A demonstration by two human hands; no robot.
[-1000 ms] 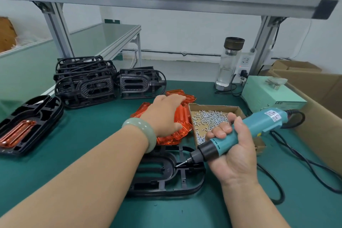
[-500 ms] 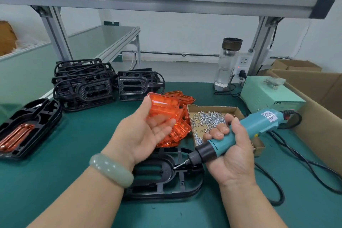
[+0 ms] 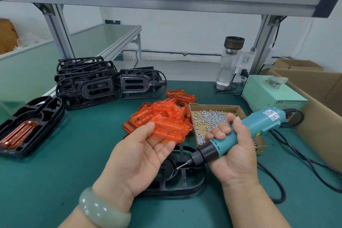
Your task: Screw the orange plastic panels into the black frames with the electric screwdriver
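My left hand [image 3: 140, 155], palm up, holds one orange plastic panel [image 3: 169, 129] by its near end, lifted above the table. Behind it lies a heap of more orange panels [image 3: 146, 114]. A black frame [image 3: 181, 177] lies flat on the green mat under both hands, partly hidden by them. My right hand [image 3: 235, 153] grips the teal electric screwdriver [image 3: 240, 135], its bit pointing down-left over the frame. A cardboard tray of screws [image 3: 211, 118] sits just behind the right hand.
Stacked black frames [image 3: 87, 83] stand at the back left, one more [image 3: 142, 83] beside them. A frame with an orange panel fitted [image 3: 27, 126] lies at the far left. A green power box [image 3: 272, 94], a glass bottle [image 3: 229, 63], cardboard boxes [image 3: 318, 102] and black cables [image 3: 296, 155] crowd the right.
My left hand picked one orange panel off the heap, turned palm up and drew it back toward me. The right hand and the screwdriver stayed over the frame.
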